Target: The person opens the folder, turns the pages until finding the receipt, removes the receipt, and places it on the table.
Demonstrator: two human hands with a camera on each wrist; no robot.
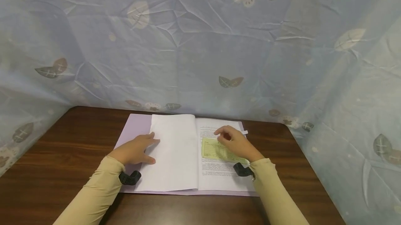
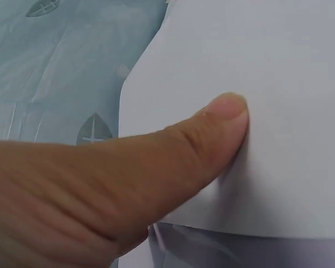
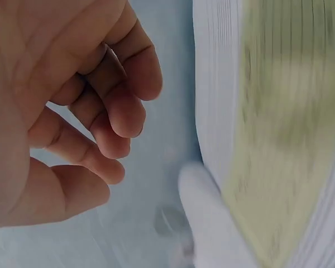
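Observation:
A stapled-looking set of pages lies open in a lilac folder. My left hand rests at the outer edge of the blank left page, fingers spread. The left wrist view shows its thumb extended over that white sheet. On the printed right page lies a yellow-green slip with lines and writing. Above the slip hovers my right hand, partly covering it in the head view. Its fingers are loosely curled with nothing between them, as the right wrist view shows.
The folder lies on a dark brown wooden table. A pale blue cloth with leaf and flower prints hangs behind and along the sides. A small white tab juts out at the right page's edge. Dark straps circle both wrists.

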